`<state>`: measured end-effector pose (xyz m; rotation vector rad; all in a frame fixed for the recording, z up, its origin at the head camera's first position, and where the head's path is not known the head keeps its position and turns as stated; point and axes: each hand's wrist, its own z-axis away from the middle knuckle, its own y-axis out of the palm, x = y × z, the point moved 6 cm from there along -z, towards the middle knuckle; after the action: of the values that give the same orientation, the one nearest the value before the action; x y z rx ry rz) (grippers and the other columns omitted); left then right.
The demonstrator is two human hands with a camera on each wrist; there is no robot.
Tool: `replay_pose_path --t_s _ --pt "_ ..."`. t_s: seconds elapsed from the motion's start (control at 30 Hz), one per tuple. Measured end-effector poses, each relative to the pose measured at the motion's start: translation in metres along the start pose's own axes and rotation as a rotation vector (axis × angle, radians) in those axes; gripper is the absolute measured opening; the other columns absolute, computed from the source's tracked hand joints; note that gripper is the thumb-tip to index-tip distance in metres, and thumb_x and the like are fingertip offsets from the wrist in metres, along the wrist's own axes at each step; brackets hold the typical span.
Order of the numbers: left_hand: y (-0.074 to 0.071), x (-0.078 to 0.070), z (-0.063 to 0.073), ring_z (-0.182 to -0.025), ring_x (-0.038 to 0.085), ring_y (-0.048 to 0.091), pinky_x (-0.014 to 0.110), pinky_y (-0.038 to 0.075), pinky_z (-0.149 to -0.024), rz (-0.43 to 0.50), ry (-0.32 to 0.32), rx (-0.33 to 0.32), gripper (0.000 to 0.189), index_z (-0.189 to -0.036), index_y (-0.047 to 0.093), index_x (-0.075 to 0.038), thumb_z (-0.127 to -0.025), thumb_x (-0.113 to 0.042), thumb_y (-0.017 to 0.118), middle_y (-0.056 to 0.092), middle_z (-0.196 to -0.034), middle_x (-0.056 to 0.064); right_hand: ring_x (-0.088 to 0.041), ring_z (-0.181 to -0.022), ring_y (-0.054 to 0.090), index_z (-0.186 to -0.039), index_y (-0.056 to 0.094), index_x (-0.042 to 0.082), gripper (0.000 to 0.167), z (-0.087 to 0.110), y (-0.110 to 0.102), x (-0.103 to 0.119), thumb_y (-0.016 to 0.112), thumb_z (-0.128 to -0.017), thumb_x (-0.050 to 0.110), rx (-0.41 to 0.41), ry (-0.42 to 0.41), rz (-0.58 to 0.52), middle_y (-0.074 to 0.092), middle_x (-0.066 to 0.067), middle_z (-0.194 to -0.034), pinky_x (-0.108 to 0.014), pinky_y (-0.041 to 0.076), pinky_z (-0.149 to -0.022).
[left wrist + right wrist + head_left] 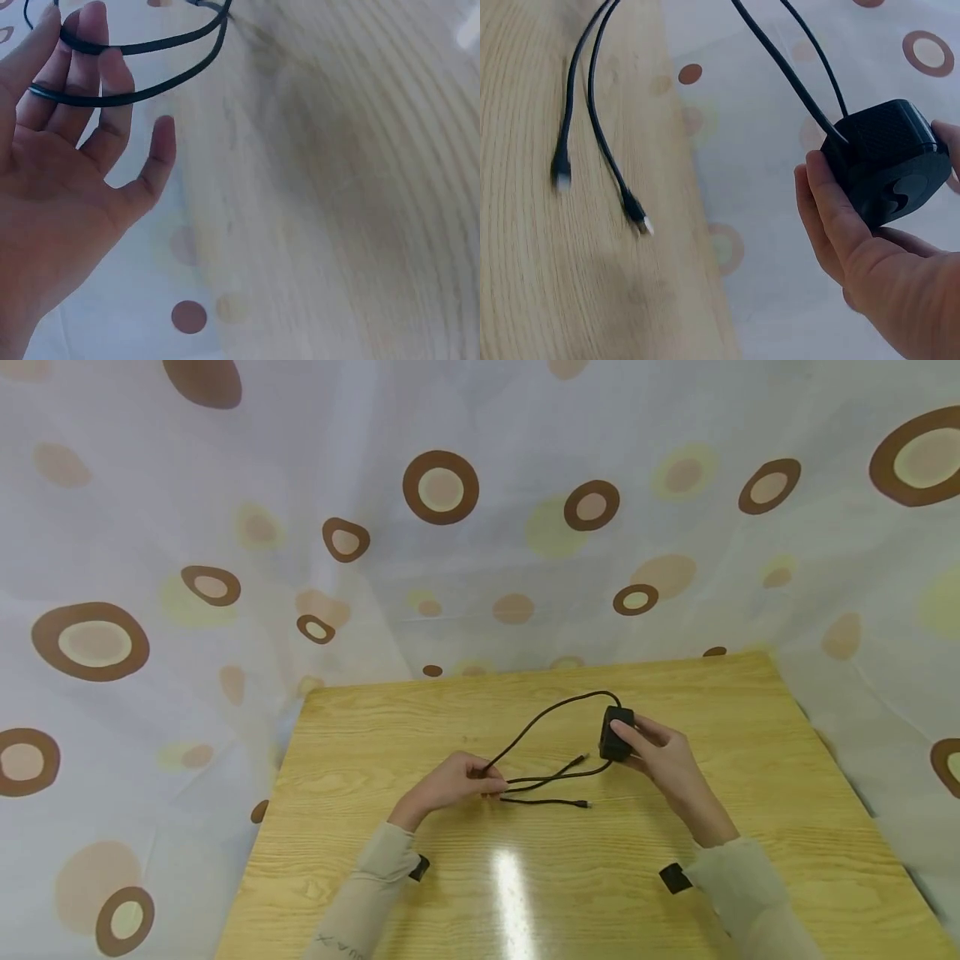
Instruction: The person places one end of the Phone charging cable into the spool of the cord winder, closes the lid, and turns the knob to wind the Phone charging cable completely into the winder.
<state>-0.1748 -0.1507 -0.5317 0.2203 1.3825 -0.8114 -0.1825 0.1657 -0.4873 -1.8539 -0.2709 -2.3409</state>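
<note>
My right hand (pixel 671 768) grips a black box-shaped device (pixel 617 733) above the right half of the table, thumb on one side and fingers on the other. In the right wrist view the device (pixel 892 142) has a ribbed face and a curved mark on its side. Black cable (pixel 161 45) runs from it to my left hand (pixel 453 783), which pinches the strands between thumb and fingers; the little finger stays off them. Two loose ends stick out to the right of that hand, each with a metal-tipped plug (pixel 632 206). One strand arches up between the hands.
Under the hands is a wood-grain table (pixel 360 727) with a bright light reflection near its front. A spotted white sheet (pixel 480 560) hangs behind and along both sides. Dark wrist straps (pixel 676 878) show at the sleeves.
</note>
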Motion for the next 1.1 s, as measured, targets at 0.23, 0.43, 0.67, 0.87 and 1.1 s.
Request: replay_pose_path --t_s 0.23,0.43,0.67,0.87,1.1 --pt "-0.021 -0.005 0.012 -0.08 0.042 0.064 0.035 0.049 -0.067 -0.073 -0.018 -0.053 0.035 -0.1 0.077 -0.003 -0.104 -0.037 0.068 0.072 -0.094 0.027 0.009 -0.11 0.069 -0.168 0.017 0.0 0.082 0.004 -0.02 -0.008 0.059 -0.109 0.038 -0.008 -0.009 -0.06 0.02 -0.034 -0.17 -0.019 0.058 -0.095" --pt "-0.041 0.001 0.022 -0.057 0.014 0.038 0.026 0.035 -0.056 -0.117 -0.046 -0.079 0.036 -0.095 0.077 -0.003 -0.106 -0.036 0.066 0.054 -0.066 0.009 0.002 -0.107 0.073 -0.167 0.017 -0.002 0.079 0.007 -0.046 -0.019 0.057 -0.11 0.035 -0.032 -0.011 -0.185 0.037 -0.028 -0.165 -0.016 0.059 -0.09" --pt "-0.048 0.006 0.025 -0.05 0.01 0.028 0.024 0.03 -0.052 -0.153 -0.063 -0.059 0.042 -0.104 0.079 0.001 -0.107 -0.037 0.063 0.042 -0.056 -0.007 -0.018 -0.109 0.077 -0.163 0.039 0.016 0.053 0.011 -0.059 -0.035 0.049 -0.113 0.032 0.037 -0.017 -0.391 0.069 0.004 -0.125 -0.026 0.06 -0.095" --pt "-0.046 0.018 0.024 -0.048 0.008 0.026 0.024 0.029 -0.052 -0.205 -0.069 0.016 0.039 -0.105 0.08 0.001 -0.108 -0.034 0.063 0.038 -0.053 -0.008 -0.014 -0.108 0.074 -0.158 0.034 0.017 0.049 0.007 -0.066 -0.043 0.039 -0.115 0.039 0.029 -0.04 -0.407 0.057 0.005 -0.127 -0.025 0.06 -0.093" --pt "-0.054 0.045 0.029 -0.053 0.007 0.032 0.022 0.031 -0.057 -0.252 -0.147 0.02 0.037 -0.092 0.077 0.005 -0.107 -0.027 0.065 0.051 -0.061 0.003 -0.01 -0.105 0.076 -0.166 0.01 0.007 0.067 0.005 -0.079 -0.059 0.034 -0.115 0.044 0.025 0.014 -0.371 0.067 0.011 -0.118 -0.026 0.059 -0.089"
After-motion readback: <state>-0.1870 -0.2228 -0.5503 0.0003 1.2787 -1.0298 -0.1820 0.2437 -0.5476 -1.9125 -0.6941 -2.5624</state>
